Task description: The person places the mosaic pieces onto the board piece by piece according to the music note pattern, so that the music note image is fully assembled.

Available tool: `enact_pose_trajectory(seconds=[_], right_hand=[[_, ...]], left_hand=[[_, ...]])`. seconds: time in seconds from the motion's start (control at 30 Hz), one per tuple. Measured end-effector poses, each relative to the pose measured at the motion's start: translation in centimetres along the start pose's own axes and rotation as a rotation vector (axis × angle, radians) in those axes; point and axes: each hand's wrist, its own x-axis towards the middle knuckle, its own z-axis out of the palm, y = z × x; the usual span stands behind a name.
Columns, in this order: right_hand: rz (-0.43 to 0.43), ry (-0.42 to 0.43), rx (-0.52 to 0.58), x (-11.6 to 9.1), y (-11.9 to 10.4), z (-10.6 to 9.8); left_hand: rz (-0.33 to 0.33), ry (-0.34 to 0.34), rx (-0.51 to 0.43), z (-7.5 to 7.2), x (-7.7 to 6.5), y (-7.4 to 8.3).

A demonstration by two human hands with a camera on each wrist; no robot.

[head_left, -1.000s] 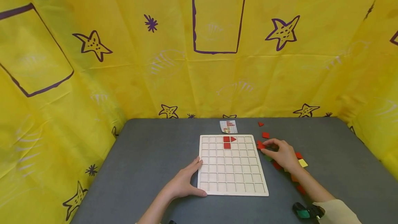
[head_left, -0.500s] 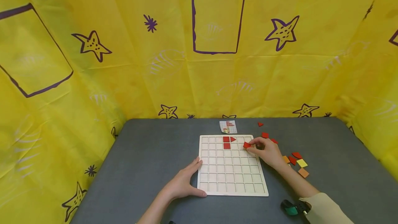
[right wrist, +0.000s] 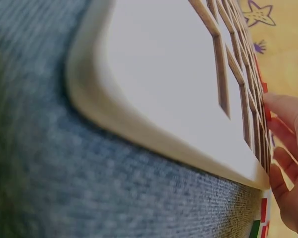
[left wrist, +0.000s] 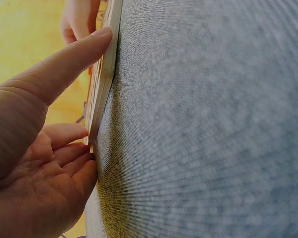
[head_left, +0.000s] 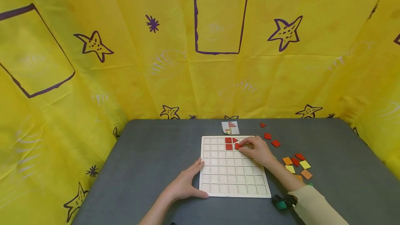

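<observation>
Right hand (head_left: 257,149) pinches a red tile (head_left: 238,146) between thumb and fingers, over the gridded board (head_left: 218,180), just right of the lower of two red squares (head_left: 229,147) and below a red triangle (head_left: 235,140); can't tell if it's seated in a cell; left hand (head_left: 185,183) spread, thumb on the board's near edge, fingertips at its left edge; printed card (head_left: 230,127) on worktop (head_left: 156,148) beyond the board; loose orange tile (head_left: 287,161) and yellow tile (head_left: 290,169) to the right.

There are two hands (head_left: 186,182) (head_left: 257,151), one card (head_left: 227,127), one board (head_left: 223,169) with three red tiles (head_left: 228,147), one held tile (head_left: 238,146); nearer the table's (head_left: 343,159) right edge, at least five red tiles, two yellow (head_left: 305,164), three orange (head_left: 306,174), one green (head_left: 309,184).
</observation>
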Motion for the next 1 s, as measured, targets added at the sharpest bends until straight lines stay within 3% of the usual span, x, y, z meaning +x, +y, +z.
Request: enact_pose_trajectory(seconds=[0.33,0.63,1.0], right_hand=[[-0.113,0.001,0.002,0.04,-0.09,0.15],[-0.07,0.013,-0.005,-0.34,-0.27,-0.05],[-0.089,0.013,0.034,-0.01,-0.43,0.5]], left_hand=[[0.003,0.001,0.002,0.02,-0.02,0.08],[-0.019,-0.007,-0.006,0.03,0.12,0.12],[-0.003,0.001,-0.005,0.07,-0.05,0.08]])
